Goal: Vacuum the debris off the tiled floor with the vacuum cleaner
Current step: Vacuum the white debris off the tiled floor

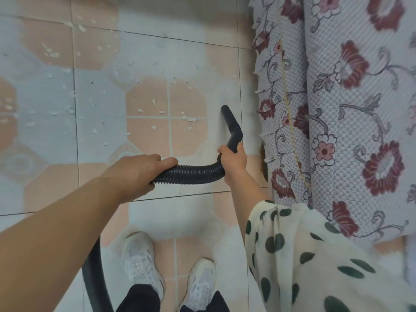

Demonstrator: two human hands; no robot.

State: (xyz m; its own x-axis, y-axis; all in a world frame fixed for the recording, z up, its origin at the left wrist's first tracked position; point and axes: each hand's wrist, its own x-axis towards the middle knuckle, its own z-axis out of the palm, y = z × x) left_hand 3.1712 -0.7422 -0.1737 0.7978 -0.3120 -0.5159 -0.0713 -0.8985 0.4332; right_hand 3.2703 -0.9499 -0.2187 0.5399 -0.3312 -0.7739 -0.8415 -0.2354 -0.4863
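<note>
**A:** How are my hands placed?

**B:** Your right hand (pixel 233 159) is curled round the lower end of the black bent nozzle tube (pixel 233 129), just where it joins the corrugated hose (pixel 193 173). Your left hand (pixel 139 171) grips that hose further back, with the thumb lying along the top. The hose arcs between your 2 hands. Behind the left hand it drops past your forearm toward the bottom edge. The vacuum cleaner's body is out of view.

**A:** And where is the mouth of the tube?

**B:** The open tip (pixel 224 108) points away from you, low over a pale stretch of the tiled floor (pixel 144 52) and near the floral cover (pixel 337 122) on your right. I cannot tell whether it touches the tile. The white debris (pixel 157 111) lies to the left of the tip. The nearest flecks are scattered on the pink octagonal tile beside it, and more are strewn well beyond, toward the upper left.

**A:** So which step am I at?

**B:** I'd judge you are in the sweeping itself, with much left to do. The strip by the cover looks clean and the rest does not. The next move calls for swinging the tip left across the pink tile, low to the floor. Feed slack with your left hand so the hose does not tug. Your 2 white sneakers (pixel 140 262) stand well back from the flecks.
</note>
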